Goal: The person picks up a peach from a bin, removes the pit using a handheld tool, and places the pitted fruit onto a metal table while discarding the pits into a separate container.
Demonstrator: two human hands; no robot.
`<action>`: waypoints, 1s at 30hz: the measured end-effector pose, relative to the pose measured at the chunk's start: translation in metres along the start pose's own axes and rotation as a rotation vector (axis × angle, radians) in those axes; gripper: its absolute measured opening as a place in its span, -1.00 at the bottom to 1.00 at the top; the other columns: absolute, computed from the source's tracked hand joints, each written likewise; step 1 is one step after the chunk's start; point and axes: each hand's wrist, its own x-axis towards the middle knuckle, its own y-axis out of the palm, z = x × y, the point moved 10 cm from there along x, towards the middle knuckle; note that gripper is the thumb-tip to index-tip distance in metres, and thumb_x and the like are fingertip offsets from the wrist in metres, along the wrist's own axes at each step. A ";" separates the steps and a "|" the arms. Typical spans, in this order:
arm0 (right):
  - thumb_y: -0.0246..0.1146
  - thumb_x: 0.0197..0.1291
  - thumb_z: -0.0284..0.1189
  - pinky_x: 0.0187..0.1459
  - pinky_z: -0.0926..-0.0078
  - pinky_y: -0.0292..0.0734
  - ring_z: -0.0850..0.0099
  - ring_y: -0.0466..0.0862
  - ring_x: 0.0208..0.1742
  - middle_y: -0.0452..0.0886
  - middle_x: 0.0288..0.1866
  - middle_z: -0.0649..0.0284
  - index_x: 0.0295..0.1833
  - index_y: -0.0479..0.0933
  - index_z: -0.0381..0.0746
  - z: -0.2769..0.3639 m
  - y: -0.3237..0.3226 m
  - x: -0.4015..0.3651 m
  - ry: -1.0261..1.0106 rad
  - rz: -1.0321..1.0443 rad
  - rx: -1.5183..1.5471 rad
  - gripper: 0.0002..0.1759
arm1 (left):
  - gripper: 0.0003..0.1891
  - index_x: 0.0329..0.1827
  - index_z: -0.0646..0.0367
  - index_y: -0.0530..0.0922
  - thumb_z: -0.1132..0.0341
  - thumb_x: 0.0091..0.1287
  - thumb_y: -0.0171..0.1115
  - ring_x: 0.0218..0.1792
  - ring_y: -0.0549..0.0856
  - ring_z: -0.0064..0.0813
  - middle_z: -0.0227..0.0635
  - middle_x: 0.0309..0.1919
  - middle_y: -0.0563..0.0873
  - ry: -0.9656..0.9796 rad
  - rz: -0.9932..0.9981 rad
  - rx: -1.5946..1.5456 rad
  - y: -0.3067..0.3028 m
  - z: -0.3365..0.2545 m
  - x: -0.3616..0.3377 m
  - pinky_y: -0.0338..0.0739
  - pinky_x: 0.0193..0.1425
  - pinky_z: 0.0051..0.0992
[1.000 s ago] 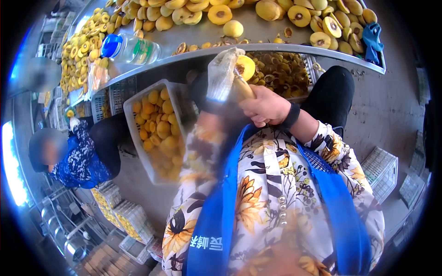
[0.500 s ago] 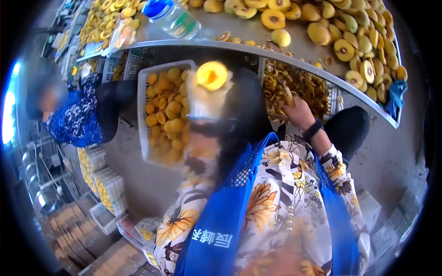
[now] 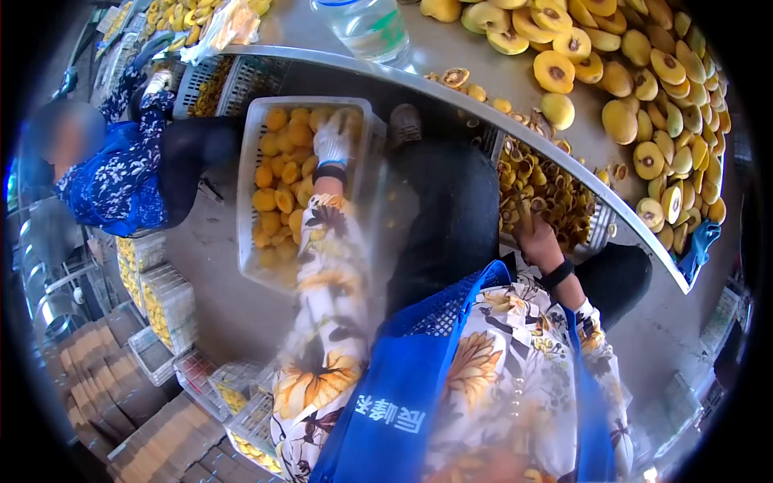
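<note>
My left hand [image 3: 332, 145], in a white glove, reaches into a white plastic crate [image 3: 244, 201] of peeled yellow peaches [image 3: 278, 173], some of them halved. Its fingers stretch out over the fruit at the crate's far right part; their tips are blurred. My bare right hand [image 3: 538, 244], with a dark band at the wrist, is closed around a slim tool with a wood-coloured handle [image 3: 526, 213]. The tool's working end cannot be made out. Just beyond that hand, a crate holds many brown-yellow pits and scraps [image 3: 555, 185] under the table edge.
Halved, unpeeled-looking peaches [image 3: 616, 80] are heaped on the metal table [image 3: 475, 68], beside a clear water bottle [image 3: 370, 32]. A blue cloth [image 3: 700, 245] hangs at its corner. At left sits a co-worker [image 3: 117, 173]. Stacked crates [image 3: 167, 306] and cardboard [image 3: 105, 358] stand on the floor.
My left hand has moved from in front of me, where it held a hollowed peach half, into the crate. That half no longer shows in it. My right hand keeps the tool.
</note>
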 end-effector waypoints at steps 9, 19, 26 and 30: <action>0.15 0.04 -0.38 -0.15 0.25 0.44 -0.03 0.52 -0.16 0.53 -0.24 -0.13 -0.03 0.41 -0.34 0.025 0.018 0.003 -0.294 0.032 -0.106 -0.62 | -0.65 -0.02 -0.01 0.53 0.24 0.09 0.19 -0.14 0.60 -0.06 -0.09 -0.11 0.59 0.195 -0.028 0.057 -0.001 -0.023 -0.001 0.51 -0.08 -0.23; 0.22 -0.04 -0.32 -0.28 0.19 0.48 -0.05 0.57 -0.31 0.54 -0.39 -0.14 -0.15 0.42 -0.33 0.066 -0.008 -0.004 -0.212 -0.018 -0.159 -0.63 | -0.68 -0.03 -0.06 0.48 0.10 0.17 0.14 -0.18 0.62 -0.05 -0.10 -0.11 0.58 0.071 0.221 0.322 0.039 -0.019 0.019 0.53 -0.17 -0.15; 0.25 -0.04 -0.30 -0.29 0.19 0.46 -0.09 0.56 -0.31 0.55 -0.42 -0.15 -0.29 0.43 -0.35 0.026 -0.044 -0.024 -0.118 -0.182 -0.057 -0.67 | -0.67 -0.25 0.13 0.64 0.04 0.19 0.16 -0.29 0.65 -0.12 -0.14 -0.33 0.68 0.262 -0.305 -0.175 -0.100 -0.216 -0.031 0.52 -0.16 -0.28; 0.27 -0.02 -0.31 -0.34 0.28 0.46 0.10 0.56 -0.43 0.54 -0.47 -0.04 -0.24 0.44 -0.33 0.033 -0.053 -0.029 -0.242 -0.232 -0.070 -0.67 | -0.64 -0.13 0.09 0.57 0.02 0.21 0.10 -0.30 0.64 -0.09 -0.13 -0.37 0.67 0.615 0.023 -0.239 -0.069 -0.360 -0.041 0.50 -0.25 -0.22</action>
